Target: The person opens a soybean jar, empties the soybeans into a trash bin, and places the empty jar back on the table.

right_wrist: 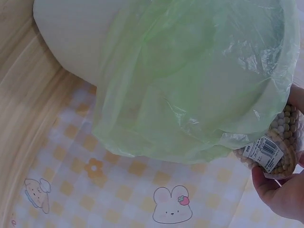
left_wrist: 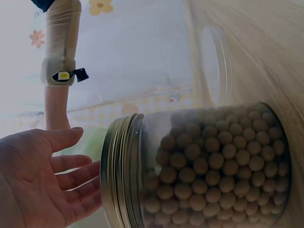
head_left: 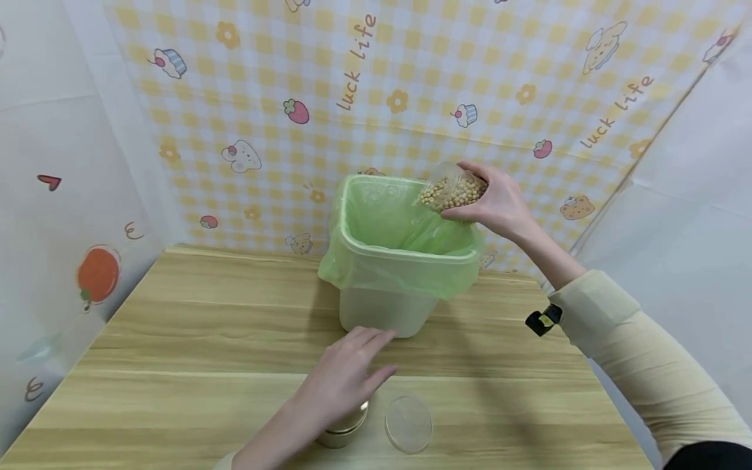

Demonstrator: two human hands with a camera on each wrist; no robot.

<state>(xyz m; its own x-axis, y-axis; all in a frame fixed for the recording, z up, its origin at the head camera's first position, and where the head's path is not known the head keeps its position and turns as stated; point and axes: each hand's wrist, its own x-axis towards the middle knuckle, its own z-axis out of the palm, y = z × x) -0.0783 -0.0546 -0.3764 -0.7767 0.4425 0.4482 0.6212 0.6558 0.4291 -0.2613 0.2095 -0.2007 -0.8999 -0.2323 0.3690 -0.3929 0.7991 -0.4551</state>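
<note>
My right hand (head_left: 499, 202) grips a clear bag of beige beans (head_left: 454, 190) over the far right rim of a white bin (head_left: 384, 310) lined with a green plastic bag (head_left: 405, 277). The right wrist view shows the bean bag (right_wrist: 280, 145) with its barcode label beside the liner (right_wrist: 199, 80). My left hand (head_left: 346, 375) hovers with straight fingers over a clear jar of beans (left_wrist: 213, 166) that has a metal rim (head_left: 346, 427). Its palm (left_wrist: 42, 185) is near the jar's mouth and holds nothing. The jar's clear lid (head_left: 408, 424) lies on the table beside it.
The wooden table (head_left: 194, 339) carries the bin at its far middle. A yellow checked cloth (head_left: 411, 78) with cartoon prints hangs behind, and white sheets close in both sides. A cream sleeve with a black tag (head_left: 543, 320) covers the right forearm.
</note>
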